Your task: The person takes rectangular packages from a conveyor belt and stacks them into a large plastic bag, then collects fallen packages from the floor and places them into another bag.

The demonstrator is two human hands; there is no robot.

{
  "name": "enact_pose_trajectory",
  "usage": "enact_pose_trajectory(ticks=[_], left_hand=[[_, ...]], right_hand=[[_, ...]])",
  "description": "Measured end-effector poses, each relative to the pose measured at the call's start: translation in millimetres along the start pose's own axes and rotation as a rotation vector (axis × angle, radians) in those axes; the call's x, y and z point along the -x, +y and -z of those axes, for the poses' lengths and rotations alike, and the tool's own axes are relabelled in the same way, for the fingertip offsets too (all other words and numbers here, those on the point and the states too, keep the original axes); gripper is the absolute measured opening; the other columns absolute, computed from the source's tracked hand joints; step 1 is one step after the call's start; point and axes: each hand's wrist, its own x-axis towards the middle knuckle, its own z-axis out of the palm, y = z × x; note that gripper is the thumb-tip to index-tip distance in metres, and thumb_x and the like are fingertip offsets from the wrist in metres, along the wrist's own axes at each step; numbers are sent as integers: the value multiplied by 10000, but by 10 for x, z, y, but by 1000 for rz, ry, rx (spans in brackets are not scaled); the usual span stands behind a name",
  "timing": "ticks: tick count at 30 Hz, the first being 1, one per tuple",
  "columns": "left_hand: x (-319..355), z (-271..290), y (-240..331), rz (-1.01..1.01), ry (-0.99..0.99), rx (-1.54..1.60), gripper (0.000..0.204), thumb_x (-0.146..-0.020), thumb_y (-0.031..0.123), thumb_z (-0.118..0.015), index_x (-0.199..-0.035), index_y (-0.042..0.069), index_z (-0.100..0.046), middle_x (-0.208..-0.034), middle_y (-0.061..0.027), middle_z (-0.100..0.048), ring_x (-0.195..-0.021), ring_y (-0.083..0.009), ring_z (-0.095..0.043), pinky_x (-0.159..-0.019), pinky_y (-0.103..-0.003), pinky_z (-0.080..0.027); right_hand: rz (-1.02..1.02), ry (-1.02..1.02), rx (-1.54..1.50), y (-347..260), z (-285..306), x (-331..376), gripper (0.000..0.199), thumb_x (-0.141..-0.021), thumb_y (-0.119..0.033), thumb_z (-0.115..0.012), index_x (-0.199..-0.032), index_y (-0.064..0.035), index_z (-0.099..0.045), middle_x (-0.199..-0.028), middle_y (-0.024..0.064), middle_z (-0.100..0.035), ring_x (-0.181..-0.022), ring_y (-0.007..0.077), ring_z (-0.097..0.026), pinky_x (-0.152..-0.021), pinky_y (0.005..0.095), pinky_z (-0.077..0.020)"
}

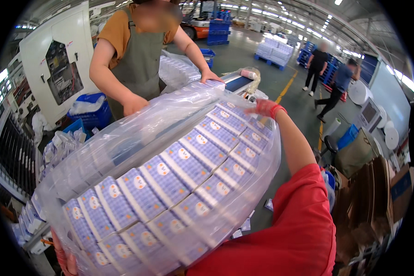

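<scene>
A large clear plastic bag (138,133) fills the middle of the view, stretched around rows of blue-checked, soft-looking packs (161,170) with white round faces on them. My right hand (266,109), in a thin reddish glove, grips the bag at its far right end; its fingertips are slightly blurred. At the near left end my left hand (65,257), gloved alike, holds the bag's side from outside, its fingers partly cut off by the lower edge. Across from me, a co-worker's hands (134,105) rest on the bag's far edge.
A narrow conveyor (239,83) runs beyond the bag. Loose packs (60,147) pile up at left beside a blue crate (91,110) and a white machine (60,60). Flattened cardboard (363,202) stands at right. Two people walk or stand farther back near a wrapped pallet (273,50).
</scene>
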Motion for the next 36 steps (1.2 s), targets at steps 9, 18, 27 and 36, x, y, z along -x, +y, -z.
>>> enact_pose_trajectory(ticks=[9, 18, 27, 36], left_hand=[[337, 97, 835, 914, 104, 30, 567, -686, 118, -584, -1184, -11, -344, -1166, -143, -402, -1039, -202, -399, -899, -309, -286], [14, 720, 904, 1089, 1070, 817, 381, -644, 25, -557, -1019, 48, -497, -786, -33, -541, -635, -154, -512, -567, -255, -431], [-335, 1372, 1430, 930, 490, 301, 551, -640, 78, -559, -1164, 9, -403, -1077, -97, -478, -954, -174, -469, -835, -265, -360], [-976, 1225, 611, 851, -394, -374, 502, -633, 261, -631, -1035, 2, -478, -866, -112, -536, -794, -212, -516, -694, -327, -409]], right_hand=[[525, 87, -142, 165, -493, -14, 362, -791, -359, -454, -862, -12, -527, -698, 166, -565, -682, 317, -546, -616, 368, -419], [471, -114, -1508, 1063, -197, -725, 208, -615, -29, -611, -802, -40, -521, -632, 13, -518, -564, 105, -481, -553, 214, -390], [778, -44, -1692, 699, 292, -290, 327, -597, -48, -600, -906, -22, -496, -770, 48, -523, -755, 143, -499, -750, 218, -354], [540, -480, -858, 665, 636, -762, 452, -739, -333, -538, -1065, -28, -471, -913, 105, -541, -748, 191, -535, -621, 298, -448]])
